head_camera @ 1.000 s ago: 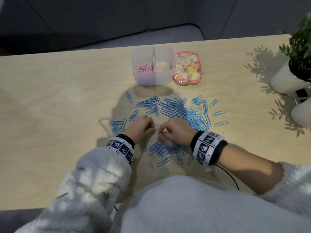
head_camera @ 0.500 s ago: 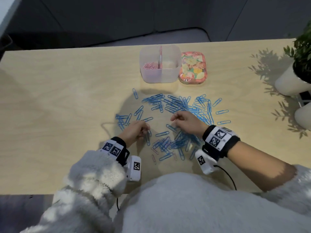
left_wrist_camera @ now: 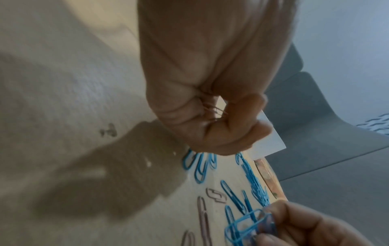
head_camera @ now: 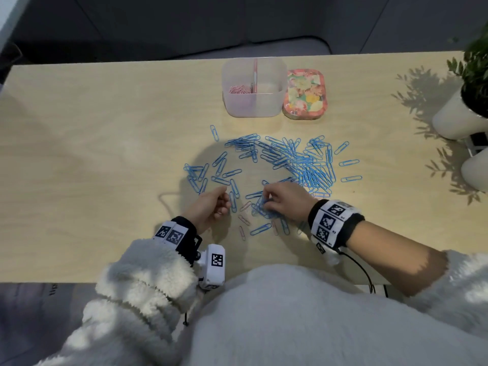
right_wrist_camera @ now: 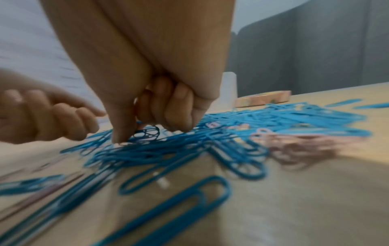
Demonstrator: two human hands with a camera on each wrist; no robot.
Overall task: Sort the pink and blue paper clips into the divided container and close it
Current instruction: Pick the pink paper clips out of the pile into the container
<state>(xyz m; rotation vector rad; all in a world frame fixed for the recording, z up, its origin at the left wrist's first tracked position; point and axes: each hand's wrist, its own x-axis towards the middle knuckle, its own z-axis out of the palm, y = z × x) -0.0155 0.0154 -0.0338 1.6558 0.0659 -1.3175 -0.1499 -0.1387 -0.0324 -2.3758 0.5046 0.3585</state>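
Many blue paper clips [head_camera: 303, 165] lie spread over the wooden table [head_camera: 105, 154], with a few pink clips [head_camera: 244, 219] near my hands. My left hand [head_camera: 224, 204] is curled and holds small pink clips [left_wrist_camera: 212, 110] in its fist. My right hand [head_camera: 264, 200] reaches down into the near blue heap [right_wrist_camera: 168, 149] and pinches a bunch of blue clips [left_wrist_camera: 248, 224]. The clear divided container [head_camera: 254, 107] stands open at the far side. Pink clips [head_camera: 239, 89] lie in its left compartment. Its floral lid [head_camera: 305, 95] lies beside it on the right.
Two white plant pots [head_camera: 454, 120] [head_camera: 475, 175] stand at the table's right edge, with leaves overhanging. A blurred heap of pink clips [right_wrist_camera: 294, 144] lies right of my right hand. The near table edge runs just in front of my body.
My right hand has drawn back from the farther blue clips to the near heap and taken hold of blue clips. My left hand stays curled in about the same place.
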